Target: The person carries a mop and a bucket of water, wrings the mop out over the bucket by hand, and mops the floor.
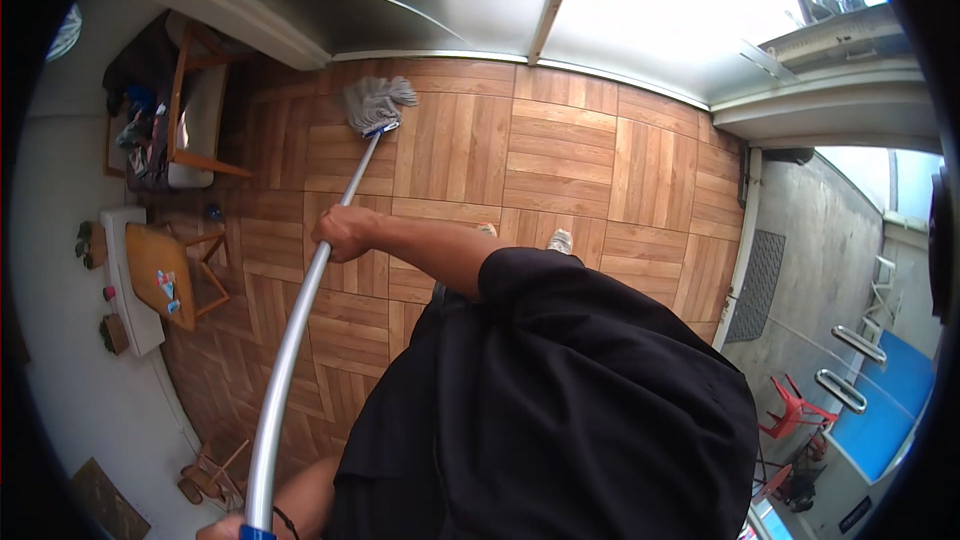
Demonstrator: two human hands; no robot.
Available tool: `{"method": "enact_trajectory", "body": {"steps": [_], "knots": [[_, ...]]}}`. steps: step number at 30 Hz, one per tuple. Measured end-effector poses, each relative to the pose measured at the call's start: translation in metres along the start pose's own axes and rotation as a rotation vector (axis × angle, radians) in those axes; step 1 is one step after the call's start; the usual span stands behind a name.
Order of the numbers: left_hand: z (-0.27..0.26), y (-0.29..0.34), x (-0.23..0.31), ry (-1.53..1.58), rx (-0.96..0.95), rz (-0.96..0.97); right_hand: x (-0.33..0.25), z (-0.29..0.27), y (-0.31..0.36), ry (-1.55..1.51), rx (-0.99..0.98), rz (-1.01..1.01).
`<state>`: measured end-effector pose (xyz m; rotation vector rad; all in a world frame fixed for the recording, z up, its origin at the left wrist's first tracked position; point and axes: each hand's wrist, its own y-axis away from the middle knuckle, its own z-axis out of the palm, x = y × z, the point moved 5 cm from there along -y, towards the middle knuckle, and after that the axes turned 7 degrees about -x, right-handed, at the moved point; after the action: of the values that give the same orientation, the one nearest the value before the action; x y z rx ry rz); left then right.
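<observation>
My right hand [343,231] is closed around the middle of a long silver mop handle [290,350]. The handle slants from the lower left up to a grey string mop head [377,103], which lies on the wooden deck tiles [560,155] near the far wall. My left hand [222,530] shows only partly at the bottom edge and grips the handle's upper end by a blue cap [256,533]. A dark band sits on that wrist. My black shirt [560,410] fills the lower right, and my feet [560,240] show just beyond it.
A wooden folding chair [195,105] with clutter and a small wooden table [160,275] stand along the left wall. Sandals [190,488] lie at the lower left. Sliding glass panels [450,10] close the far side. A grey mat [757,285] and red stool [790,410] are at the right.
</observation>
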<state>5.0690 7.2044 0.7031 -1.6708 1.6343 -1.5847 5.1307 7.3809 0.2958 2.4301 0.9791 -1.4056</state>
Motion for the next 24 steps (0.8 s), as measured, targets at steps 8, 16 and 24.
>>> {"method": "enact_trajectory", "body": {"steps": [8,16,24], "knots": [[0.026,-0.009,-0.003,0.212,0.028,0.082,0.009,-0.071,0.115,0.054,0.085,0.209],[0.149,-0.06,-0.047,0.703,0.064,0.135,0.018,-0.163,0.328,0.186,0.41,0.511],[0.343,-0.075,-0.105,1.026,-0.426,-0.104,0.057,-0.223,0.593,0.325,0.786,0.957]]}}
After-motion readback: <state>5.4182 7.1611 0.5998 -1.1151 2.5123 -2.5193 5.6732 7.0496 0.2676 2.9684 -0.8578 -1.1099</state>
